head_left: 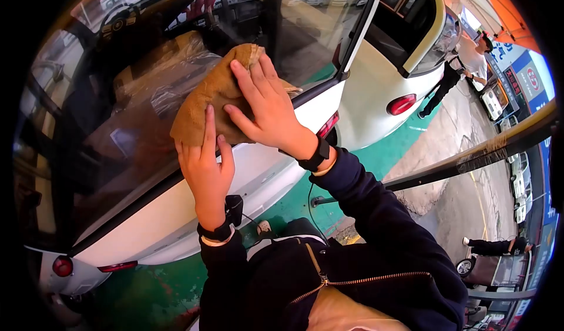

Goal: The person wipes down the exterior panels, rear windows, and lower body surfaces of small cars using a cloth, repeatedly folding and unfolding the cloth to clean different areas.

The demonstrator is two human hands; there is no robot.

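A brown cloth (202,99) lies spread against the rear window (141,131) of a white car (141,213). My left hand (205,178) presses on the cloth's lower edge, its fingers stretched out. Higher up and to the right, my right hand (264,104) rests flat on the same cloth with fingers spread. Both wrists wear black bands. Through the glass, plastic-wrapped seats or boxes show inside the car; I cannot tell which.
Beside this car stands another pale car (376,90) with a red tail light (402,104). A dark pole (446,169) crosses at the right. A person (467,66) stands farther off, and another person (496,246) is by a cart. The floor (141,290) is green.
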